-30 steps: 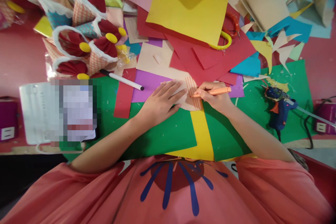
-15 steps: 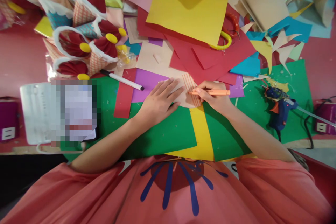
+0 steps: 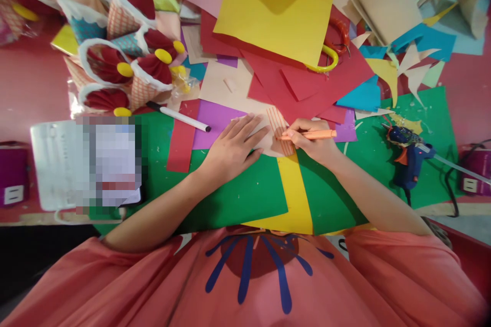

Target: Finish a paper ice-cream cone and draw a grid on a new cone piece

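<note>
My left hand [image 3: 236,145] lies flat with its fingers stretched over a cream foam or paper piece [image 3: 268,149], pressing it down. Orange stripes run across the right side of that piece. In my right hand [image 3: 312,143] is an orange marker [image 3: 320,134], pinched between thumb and fingers, its tip touching the striped part. Under the piece are a purple sheet [image 3: 205,117], a yellow strip [image 3: 295,189] and a green sheet [image 3: 238,194]. A white marker [image 3: 184,118] with a black end lies left of my left hand.
A blue glue gun [image 3: 410,158] rests at the right, its cord trailing. Left of me lie a blurred phone [image 3: 117,163] and a white device [image 3: 53,163]. Cone-shaped crafts [image 3: 146,82] pile up at upper left. Scissors [image 3: 328,61] sit partly under a yellow sheet [image 3: 280,5].
The cream piece has shifted slightly upward and left, with my left hand moving along. The orange marker's tip has made small moves over the stripes.
</note>
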A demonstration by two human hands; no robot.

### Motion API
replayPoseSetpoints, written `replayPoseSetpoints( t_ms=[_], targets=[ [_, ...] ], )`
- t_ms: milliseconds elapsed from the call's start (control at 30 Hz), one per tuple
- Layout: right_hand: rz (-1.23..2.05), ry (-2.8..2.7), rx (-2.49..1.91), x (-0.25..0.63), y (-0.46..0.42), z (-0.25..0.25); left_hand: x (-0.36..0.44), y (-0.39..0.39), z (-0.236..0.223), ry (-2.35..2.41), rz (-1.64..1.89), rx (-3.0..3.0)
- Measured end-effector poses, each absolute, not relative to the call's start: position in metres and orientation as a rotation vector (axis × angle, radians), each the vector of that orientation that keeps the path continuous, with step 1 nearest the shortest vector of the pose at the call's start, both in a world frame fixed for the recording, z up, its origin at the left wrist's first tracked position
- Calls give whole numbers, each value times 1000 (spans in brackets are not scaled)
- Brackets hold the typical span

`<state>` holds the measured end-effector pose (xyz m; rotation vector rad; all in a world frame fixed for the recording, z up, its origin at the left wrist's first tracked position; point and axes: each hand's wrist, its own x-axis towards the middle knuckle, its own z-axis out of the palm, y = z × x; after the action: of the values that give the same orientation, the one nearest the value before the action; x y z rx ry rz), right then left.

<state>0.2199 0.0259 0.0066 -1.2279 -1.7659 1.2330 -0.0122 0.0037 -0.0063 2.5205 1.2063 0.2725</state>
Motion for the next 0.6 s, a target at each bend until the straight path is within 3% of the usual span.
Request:
replayPoseSetpoints(
  t_ms=[600],
  targets=[
    [1392,-1785,-1177,220,27,8,-13,3,-8,1206,278,2495]
  ],
)
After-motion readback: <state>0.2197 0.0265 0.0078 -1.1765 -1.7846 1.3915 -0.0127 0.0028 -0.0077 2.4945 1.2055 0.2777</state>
